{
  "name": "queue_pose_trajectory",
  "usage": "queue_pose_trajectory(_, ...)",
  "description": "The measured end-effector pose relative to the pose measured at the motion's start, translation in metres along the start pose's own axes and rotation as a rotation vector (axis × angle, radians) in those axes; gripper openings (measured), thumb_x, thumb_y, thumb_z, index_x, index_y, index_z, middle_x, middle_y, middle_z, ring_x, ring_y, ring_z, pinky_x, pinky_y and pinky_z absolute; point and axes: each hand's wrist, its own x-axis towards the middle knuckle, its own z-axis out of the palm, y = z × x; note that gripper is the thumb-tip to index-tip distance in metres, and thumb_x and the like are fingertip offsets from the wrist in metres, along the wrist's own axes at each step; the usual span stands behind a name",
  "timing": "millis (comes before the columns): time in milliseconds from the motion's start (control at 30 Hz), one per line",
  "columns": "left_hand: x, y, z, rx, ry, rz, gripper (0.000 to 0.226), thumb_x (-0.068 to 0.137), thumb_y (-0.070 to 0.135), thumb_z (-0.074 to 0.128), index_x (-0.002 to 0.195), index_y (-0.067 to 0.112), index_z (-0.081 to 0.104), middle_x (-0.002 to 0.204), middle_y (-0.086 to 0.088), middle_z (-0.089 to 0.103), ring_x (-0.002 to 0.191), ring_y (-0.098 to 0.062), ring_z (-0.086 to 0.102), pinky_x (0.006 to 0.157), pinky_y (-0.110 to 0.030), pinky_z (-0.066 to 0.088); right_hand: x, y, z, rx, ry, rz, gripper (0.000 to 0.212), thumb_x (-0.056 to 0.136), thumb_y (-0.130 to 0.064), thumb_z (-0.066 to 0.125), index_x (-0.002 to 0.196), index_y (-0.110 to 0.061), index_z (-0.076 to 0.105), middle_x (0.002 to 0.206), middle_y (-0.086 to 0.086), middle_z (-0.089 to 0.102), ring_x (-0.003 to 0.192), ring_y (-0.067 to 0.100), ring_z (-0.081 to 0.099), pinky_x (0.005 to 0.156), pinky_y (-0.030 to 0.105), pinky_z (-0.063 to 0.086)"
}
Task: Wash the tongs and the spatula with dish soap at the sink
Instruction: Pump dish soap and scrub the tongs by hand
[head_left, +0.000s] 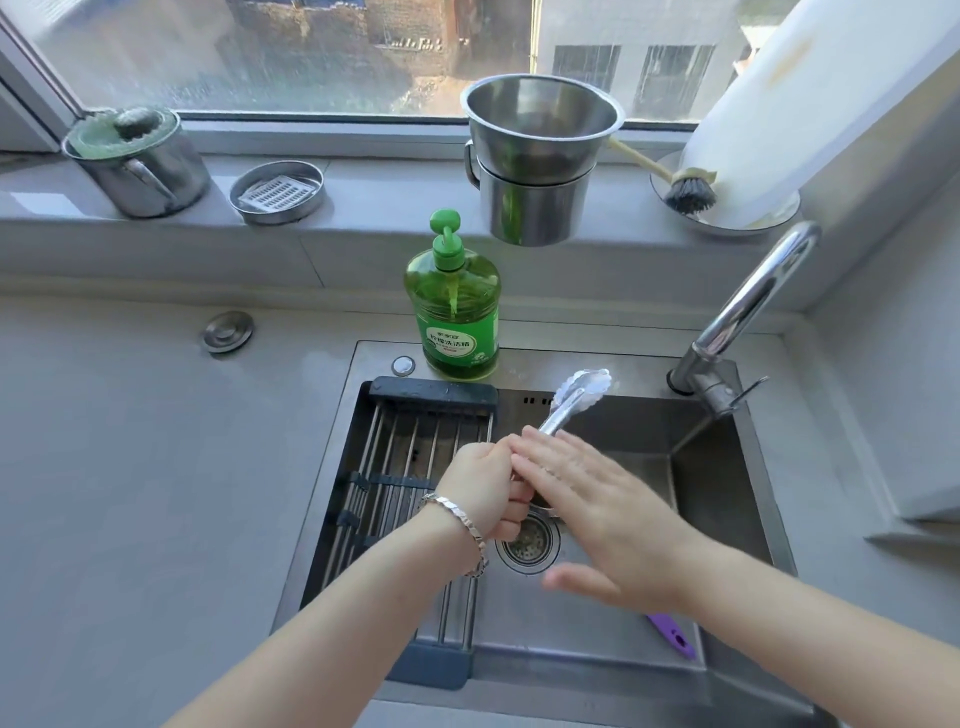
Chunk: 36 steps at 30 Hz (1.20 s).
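Two hands meet over the middle of the sink (719, 470). The left hand (485, 486) has its fingers curled round the handle end of the tongs (575, 396). The right hand (597, 512) lies flat, fingers straight, across the shaft just beside that grip. The scalloped tips point toward the upper right of the frame, over the sink's back rim and near the dish soap bottle (453, 312). This looks like the soaping rub, since no stream shows under the faucet (748, 312). To do it well, the flat palm should travel the whole shaft up to the tips. The left hand should roll the tongs so both arms and their inner faces get covered. Wet, soapy metal will likely be slippery, so that grip wants to be firm. The spatula (672, 635) (I take the purple handle at lower right for it) lies in the sink, partly hidden by the right forearm and not yet in hand. The drying rack (400, 467) fills the basin's left part, close beside the left wrist. The faucet leans in from the upper right, and the bottle stands just beyond the tips. The freest room is mid-basin, above the drain (527, 543).
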Motion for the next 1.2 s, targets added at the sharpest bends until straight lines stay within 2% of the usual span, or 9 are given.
queue_pose_trajectory(100,0.002,-0.001,0.002,0.002,-0.003,-0.018,0.039,0.099,0.016,0.029,0.064,0.010,0.045,0.039,0.005,0.024,0.026,-0.004,0.018,0.037,-0.004,0.016,0.002,0.011,-0.008,0.049,0.063,0.198,0.085,0.092,-0.065,0.013,0.135,0.001,0.043,0.143,0.016,0.043,0.137,0.026,0.034,0.117,0.031,0.011)
queue_pose_trajectory(233,0.007,-0.003,0.001,-0.091,-0.006,-0.020,0.040,0.099,0.013,0.032,0.059,0.013,0.039,0.033,0.006,0.026,0.022,-0.004,0.020,0.035,-0.003,0.018,-0.004,-0.008,0.002,0.065,0.029,0.038,0.081,0.092,-0.063,0.018,0.137,0.000,0.038,0.146,0.015,0.038,0.139,0.021,0.028,0.117,0.033,0.016)
queue_pose_trajectory(500,0.009,-0.012,0.003,-0.075,-0.043,-0.055,0.038,0.101,0.023,0.032,0.067,0.012,0.045,0.033,0.005,0.036,0.022,-0.004,0.030,0.030,-0.006,0.022,-0.012,-0.007,0.004,0.121,0.098,0.030,0.075,0.095,-0.057,0.023,0.131,0.001,0.051,0.141,0.013,0.046,0.135,0.019,0.036,0.116,0.033,0.021)
queue_pose_trajectory(633,0.006,-0.014,0.007,-0.031,-0.089,-0.008,0.047,0.102,0.036,0.028,0.067,0.011,0.046,0.036,0.007,0.028,0.025,-0.002,0.021,0.033,-0.004,0.016,-0.010,0.011,-0.005,0.152,0.193,0.194,0.071,0.097,-0.054,0.021,0.125,0.001,0.057,0.135,0.013,0.053,0.132,0.017,0.038,0.115,0.032,0.021)
queue_pose_trajectory(767,0.004,-0.018,0.004,0.027,-0.139,0.057,0.045,0.097,0.044,0.033,0.066,0.013,0.042,0.038,0.008,0.027,0.027,-0.003,0.021,0.033,-0.007,0.018,-0.016,0.004,0.002,0.096,0.134,0.070,0.070,0.097,-0.053,0.024,0.126,0.002,0.055,0.137,0.011,0.050,0.132,0.018,0.039,0.115,0.031,0.020)
queue_pose_trajectory(867,0.003,-0.026,0.000,0.203,-0.135,0.087,0.037,0.098,0.036,0.040,0.069,0.013,0.046,0.039,0.009,0.028,0.028,-0.003,0.023,0.034,-0.008,0.019,-0.016,0.031,-0.005,0.155,0.272,0.329,0.065,0.097,-0.052,0.025,0.127,-0.003,0.056,0.135,0.006,0.053,0.131,0.013,0.041,0.115,0.023,0.014)
queue_pose_trajectory(967,0.003,-0.032,0.004,0.336,-0.093,0.165,0.037,0.099,0.029,0.041,0.066,0.013,0.045,0.040,0.008,0.030,0.028,-0.003,0.024,0.034,-0.011,0.021,-0.010,0.026,-0.008,0.744,0.478,0.821,0.050,0.094,-0.039,0.046,0.136,-0.010,0.044,0.131,-0.009,0.046,0.125,0.003,0.041,0.109,0.020,0.030)
queue_pose_trajectory(1067,0.006,-0.039,0.008,0.538,-0.022,0.308,0.039,0.098,0.031,0.043,0.063,0.015,0.046,0.037,0.010,0.036,0.033,-0.005,0.031,0.040,-0.020,0.029,0.004,0.004,0.000,1.693,0.586,0.981,0.017,0.093,-0.016,0.050,0.105,-0.004,0.049,0.100,0.007,0.063,0.091,0.017,0.065,0.078,0.024,0.057)
queue_pose_trajectory(1200,0.006,-0.049,0.014,0.769,0.011,0.437,0.035,0.097,0.032,0.042,0.070,0.011,0.049,0.055,0.004,0.044,0.051,-0.013,0.039,0.055,-0.028,0.034,0.026,-0.012,-0.001,1.933,0.917,1.278,0.022,0.097,-0.023,0.047,0.079,-0.010,0.051,0.056,0.001,0.055,0.041,0.006,0.058,0.045,0.018,0.053)
